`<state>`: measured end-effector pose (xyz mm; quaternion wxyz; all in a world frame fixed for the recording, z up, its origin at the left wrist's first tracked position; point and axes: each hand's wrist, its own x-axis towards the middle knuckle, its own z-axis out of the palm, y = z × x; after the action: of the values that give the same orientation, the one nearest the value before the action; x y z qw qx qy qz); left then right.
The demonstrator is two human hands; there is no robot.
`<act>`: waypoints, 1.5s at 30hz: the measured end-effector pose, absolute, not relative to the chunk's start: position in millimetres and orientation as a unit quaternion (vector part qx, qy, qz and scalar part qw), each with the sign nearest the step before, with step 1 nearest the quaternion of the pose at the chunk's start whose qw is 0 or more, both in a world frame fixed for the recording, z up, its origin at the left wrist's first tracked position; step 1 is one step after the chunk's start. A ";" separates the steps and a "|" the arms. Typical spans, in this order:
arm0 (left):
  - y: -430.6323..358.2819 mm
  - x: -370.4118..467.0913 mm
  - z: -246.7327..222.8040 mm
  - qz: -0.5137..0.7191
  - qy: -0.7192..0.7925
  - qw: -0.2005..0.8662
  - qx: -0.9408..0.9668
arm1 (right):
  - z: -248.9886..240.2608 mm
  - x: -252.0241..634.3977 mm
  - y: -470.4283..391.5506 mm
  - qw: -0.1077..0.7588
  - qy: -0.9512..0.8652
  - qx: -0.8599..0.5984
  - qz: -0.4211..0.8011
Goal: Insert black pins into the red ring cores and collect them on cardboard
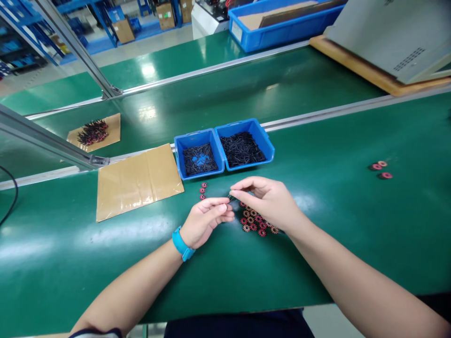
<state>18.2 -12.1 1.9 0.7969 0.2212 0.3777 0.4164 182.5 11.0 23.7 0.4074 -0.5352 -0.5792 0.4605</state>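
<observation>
My left hand (pixel 208 219), with a teal band at its wrist, is closed in a pinch near the middle of the green table. Opposite it, my right hand (pixel 269 199) pinches too, and thin wire-like bits (pixel 230 197) show between the two sets of fingertips. What part they belong to is too small to make out. Under and beside my right hand lies a cluster of small red and orange ring-shaped parts (pixel 253 220). Several red rings (pixel 203 190) stand in a short column above my left hand. Two blue bins (pixel 200 176) hold black pieces.
A cardboard sheet (pixel 139 180) lies left of the bins. Beyond the metal rail, dark parts (pixel 94 132) sit on another piece of cardboard. Three pinkish rings (pixel 384 175) rest at the right. A grey case (pixel 398 40) and a long blue crate (pixel 282 34) are behind.
</observation>
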 end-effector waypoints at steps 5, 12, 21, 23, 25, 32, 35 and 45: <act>-11.6 18.7 3.2 0.416 0.379 0.798 0.218 | 23.6 182.9 11.0 0.410 -0.575 -0.534 0.465; -11.4 18.8 4.0 0.420 0.379 0.795 0.218 | 25.9 182.5 11.0 0.392 -0.578 -0.527 0.484; -11.6 19.7 0.5 0.425 0.380 0.794 0.211 | 24.7 176.8 7.2 0.421 -0.706 -0.504 0.266; -11.5 20.3 0.7 0.426 0.382 0.795 0.204 | 24.0 175.2 5.2 0.426 -0.723 -0.494 0.227; -11.5 21.0 1.4 0.427 0.381 0.796 0.197 | 23.9 173.6 3.1 0.431 -0.727 -0.490 0.213; -11.4 21.5 3.4 0.433 0.378 0.796 0.191 | 22.8 168.8 0.0 0.417 -0.740 -0.491 0.191; -12.2 22.6 2.9 0.440 0.376 0.792 0.193 | 22.5 166.7 -0.3 0.411 -0.763 -0.482 0.132; -13.1 23.0 3.0 0.468 0.376 0.774 0.204 | 30.3 164.8 -8.3 0.358 -0.799 -0.464 0.132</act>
<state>23.0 -13.1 3.0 0.7736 0.2040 0.3760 0.4675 164.8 -8.3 30.3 0.3580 -0.4639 -0.7995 0.1320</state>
